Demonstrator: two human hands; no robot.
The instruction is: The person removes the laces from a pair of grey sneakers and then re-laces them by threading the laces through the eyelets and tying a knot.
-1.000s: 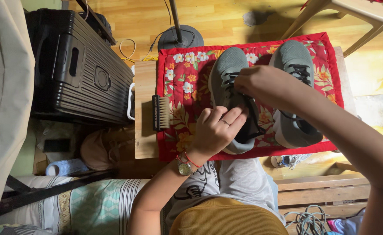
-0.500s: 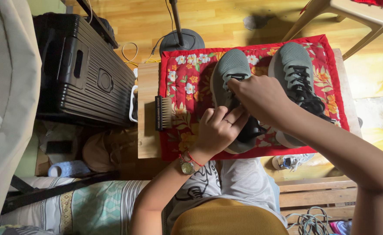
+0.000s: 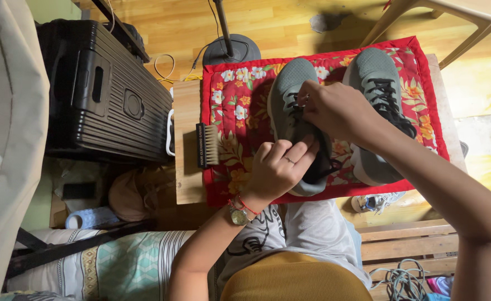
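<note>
While both hands worked at the nearer grey sneaker (image 3: 288, 106), that shoe lay toe-away on the red floral mat (image 3: 240, 106), which covered most of a low wooden table (image 3: 185, 139); the second grey sneaker (image 3: 375, 78) sat just beside it on the same mat, laced in black. Judged step: lacing or loosening the laces of the nearer sneaker, roughly mid-way, since black lace (image 3: 295, 108) showed across the upper eyelets only. Right hand (image 3: 334, 108) was clenched in a pinch on the lace near the top of the tongue; left hand (image 3: 279, 167) gripped the heel and collar, fingers curled over the opening, steadying the shoe. Next move would call for a fine pull with the pinching fingers while the other hand kept the shoe from sliding on the cloth. Off the mat's left edge a shoe brush (image 3: 207, 145) rested bristles-sideways on the bare wood, near but untouched. Black ribbed suitcase (image 3: 103, 95) stood well apart on the left, with a round stand base (image 3: 231, 51) on the floor beyond the table. Hidden: lower eyelets, tongue and lace ends behind the two hands; the other sneaker's heel was covered by the right forearm; the exact lace path was too small to make out.
</note>
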